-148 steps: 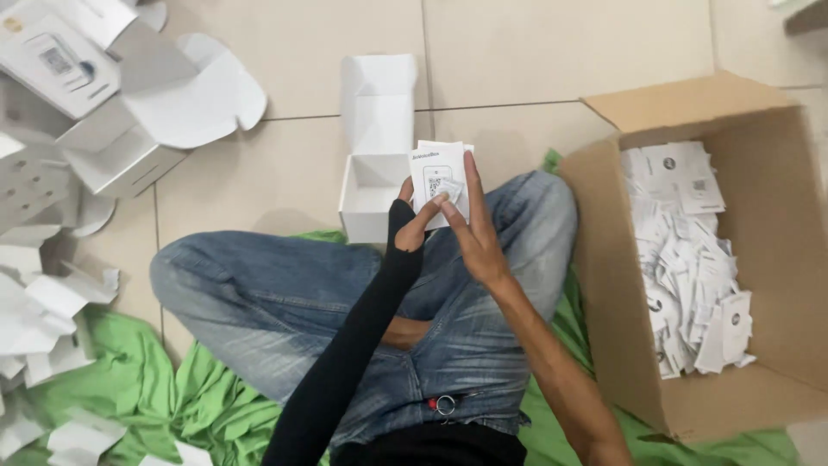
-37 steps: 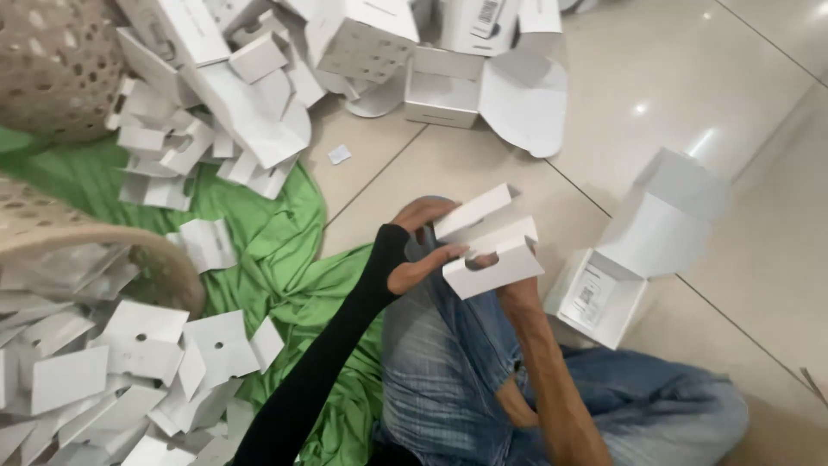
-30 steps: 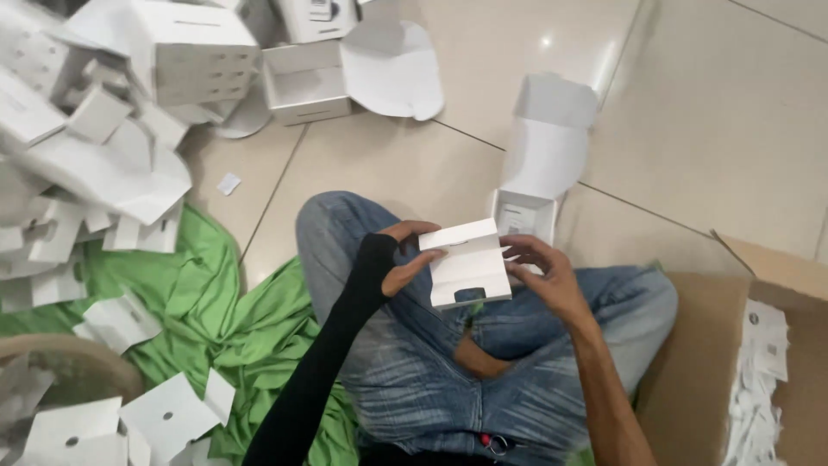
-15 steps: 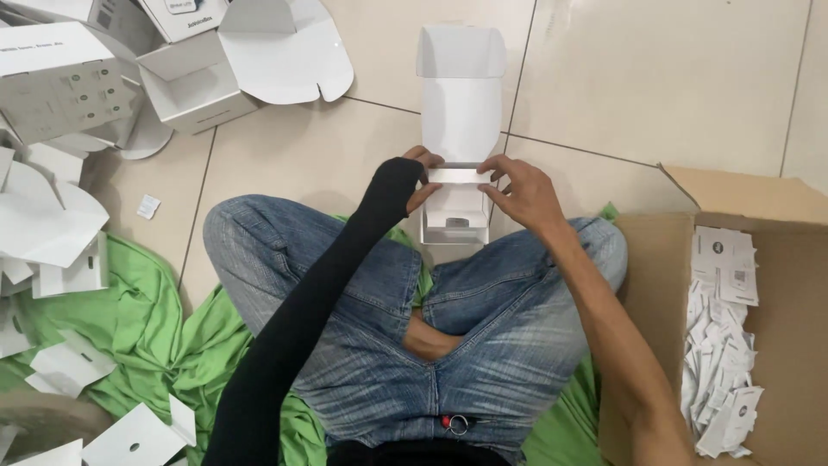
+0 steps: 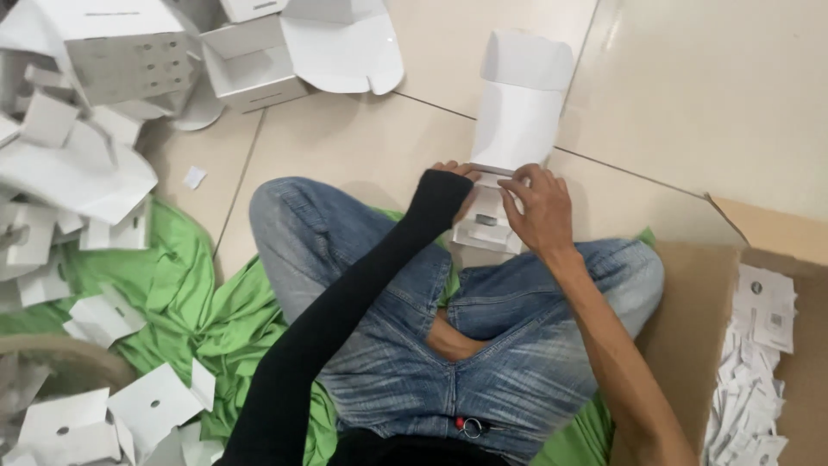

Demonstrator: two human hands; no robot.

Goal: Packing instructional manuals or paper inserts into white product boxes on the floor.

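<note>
Shifted slightly since half a second ago: hands lower on the small white carton (image 5: 509,147), lid flap upright as before. Far left, flattened white cardboard pieces (image 5: 78,173) over green cloth (image 5: 198,319). Left hand (image 5: 450,177), black-sleeved, mostly hidden, grip unclear. Carton open on the tiled floor before crossed knees. Right hand (image 5: 536,211) pinching its front edge. Far right, brown cardboard box (image 5: 690,328) holding white leaflets (image 5: 759,362).

pale tiled floor (image 5: 707,95) carries a green cloth (image 5: 181,302), open white boxes (image 5: 259,60), flat white card pieces (image 5: 78,173) heaped at left, and a brown carton (image 5: 690,336) at right.
</note>
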